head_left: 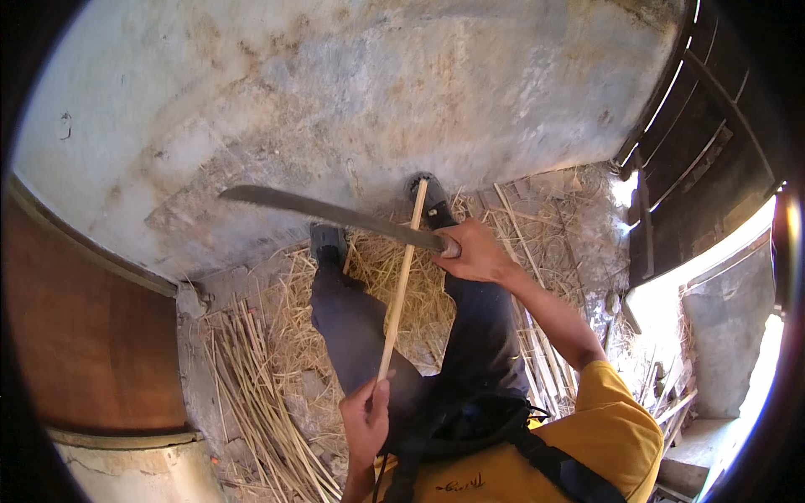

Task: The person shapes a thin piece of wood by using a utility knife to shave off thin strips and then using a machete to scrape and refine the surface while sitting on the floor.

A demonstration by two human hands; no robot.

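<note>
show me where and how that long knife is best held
Likely by its handle, approached from the right, as the right hand has it. The long, gently curved blade runs out to the left, so the handle end faces the right arm; a closed fist there should keep clear of the metal. Most of the handle is hidden.

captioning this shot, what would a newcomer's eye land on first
First, the long-bladed knife in the right hand, its blade reaching leftward across the upper middle. Next, the pale strip crossing it in the view, its near end in the left hand. The yellow shirt at lower right also stands out.
</note>
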